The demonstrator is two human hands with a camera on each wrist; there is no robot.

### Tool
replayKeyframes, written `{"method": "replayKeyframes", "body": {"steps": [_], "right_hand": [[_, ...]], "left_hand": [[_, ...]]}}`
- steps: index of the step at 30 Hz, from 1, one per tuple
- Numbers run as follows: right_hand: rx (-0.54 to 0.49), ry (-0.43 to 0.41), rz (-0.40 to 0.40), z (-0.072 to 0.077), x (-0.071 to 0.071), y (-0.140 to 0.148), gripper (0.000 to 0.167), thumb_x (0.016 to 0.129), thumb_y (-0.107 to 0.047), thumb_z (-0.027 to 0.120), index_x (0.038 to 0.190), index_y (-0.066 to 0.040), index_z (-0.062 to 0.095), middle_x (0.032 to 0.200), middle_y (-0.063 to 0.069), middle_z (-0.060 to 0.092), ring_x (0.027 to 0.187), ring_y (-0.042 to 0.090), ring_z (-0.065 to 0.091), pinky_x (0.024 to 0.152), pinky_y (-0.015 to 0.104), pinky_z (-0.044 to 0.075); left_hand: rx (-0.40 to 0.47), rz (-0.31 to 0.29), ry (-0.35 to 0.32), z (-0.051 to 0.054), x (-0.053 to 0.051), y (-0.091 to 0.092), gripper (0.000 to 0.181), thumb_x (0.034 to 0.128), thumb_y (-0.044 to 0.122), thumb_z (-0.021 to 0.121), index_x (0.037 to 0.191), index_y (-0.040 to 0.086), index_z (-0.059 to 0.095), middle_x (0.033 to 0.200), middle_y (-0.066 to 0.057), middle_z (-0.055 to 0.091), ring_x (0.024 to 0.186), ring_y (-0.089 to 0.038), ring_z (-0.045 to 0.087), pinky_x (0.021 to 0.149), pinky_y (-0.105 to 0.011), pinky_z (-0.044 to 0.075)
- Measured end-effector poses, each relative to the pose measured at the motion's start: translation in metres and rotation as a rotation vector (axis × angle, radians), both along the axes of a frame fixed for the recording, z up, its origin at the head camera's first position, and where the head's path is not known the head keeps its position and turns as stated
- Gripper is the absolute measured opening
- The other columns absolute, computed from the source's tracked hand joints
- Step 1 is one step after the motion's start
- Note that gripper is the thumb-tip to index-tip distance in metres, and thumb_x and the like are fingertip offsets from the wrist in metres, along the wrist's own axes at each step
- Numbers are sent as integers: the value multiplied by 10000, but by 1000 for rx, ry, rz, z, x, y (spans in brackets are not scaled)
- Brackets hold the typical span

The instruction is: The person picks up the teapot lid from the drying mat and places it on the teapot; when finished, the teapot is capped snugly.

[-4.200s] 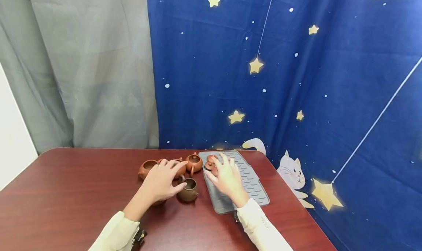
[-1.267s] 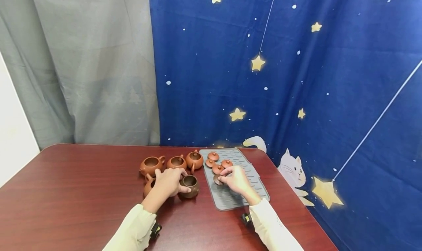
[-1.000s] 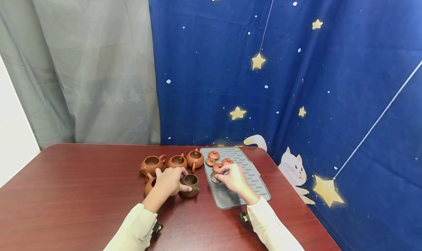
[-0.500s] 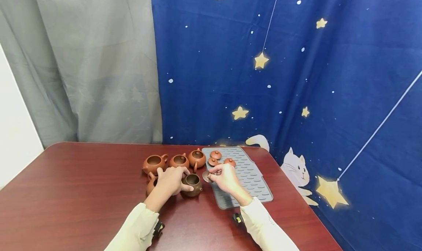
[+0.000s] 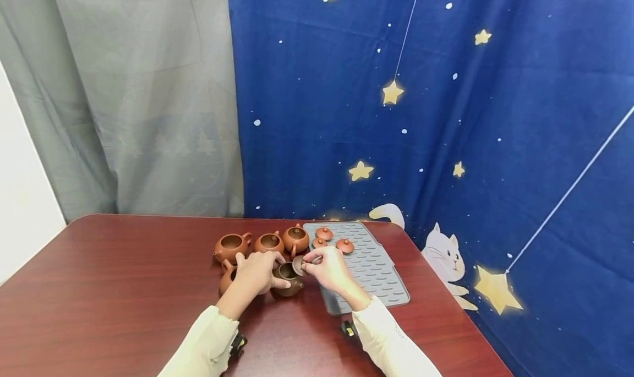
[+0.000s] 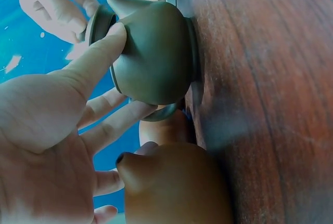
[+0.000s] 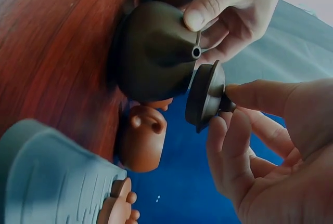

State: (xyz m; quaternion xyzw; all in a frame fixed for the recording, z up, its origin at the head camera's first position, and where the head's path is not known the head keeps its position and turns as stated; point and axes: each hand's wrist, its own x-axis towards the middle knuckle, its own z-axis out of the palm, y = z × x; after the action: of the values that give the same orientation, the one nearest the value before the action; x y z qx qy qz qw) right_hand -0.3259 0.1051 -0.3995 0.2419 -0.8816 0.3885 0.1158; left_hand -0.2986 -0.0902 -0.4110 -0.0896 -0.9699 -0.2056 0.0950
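Observation:
A dark brown teapot (image 5: 287, 288) stands uncovered on the table. My left hand (image 5: 255, 272) grips it, thumb on the near side of the rim and fingers across on the far side, as the left wrist view of the teapot (image 6: 156, 52) shows. Between thumb and fingers, my right hand (image 5: 329, 269) pinches the knob of a matching dark lid (image 7: 205, 96). In the head view the lid (image 5: 299, 265) is tilted beside the right of the teapot's opening, above the spout. Part of the teapot's far side is hidden behind my left hand.
Several orange-brown teapots without lids stand behind and left, including one at the back left (image 5: 231, 248) and one partly hidden by my left hand (image 5: 227, 278). On the right lies a grey ridged mat (image 5: 376, 272) with orange-brown lids (image 5: 345, 246) near its far left part.
My left hand has come down and taken hold of the dark teapot. My right hand has lifted the dark lid off the mat and carried it left to the teapot's opening, tilting it.

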Motion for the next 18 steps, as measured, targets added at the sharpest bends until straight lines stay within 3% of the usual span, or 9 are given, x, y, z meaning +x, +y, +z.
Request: {"method": "replayKeyframes", "body": {"steps": [5,18], "right_hand": [[8,22,13,-1,0,-8,54,786,-89,821,813,-81,775,768,-7,723,691,125,675,595,200,498],[19,-32,43,-4,-1,-19,72,802,-110,822,837,-73,771,805,-3,731,732,89,685,642,212,520]], "left_hand": [[2,2,-10,0,0,0,458,659,473,882,1012,235,713,948,42,723,886,-241,651,784,-518,291],[-5,8,-19,-1,-1,0,498,659,480,880,1049,222,708,928,48,718,892,-239,655,799,-534,304]]}}
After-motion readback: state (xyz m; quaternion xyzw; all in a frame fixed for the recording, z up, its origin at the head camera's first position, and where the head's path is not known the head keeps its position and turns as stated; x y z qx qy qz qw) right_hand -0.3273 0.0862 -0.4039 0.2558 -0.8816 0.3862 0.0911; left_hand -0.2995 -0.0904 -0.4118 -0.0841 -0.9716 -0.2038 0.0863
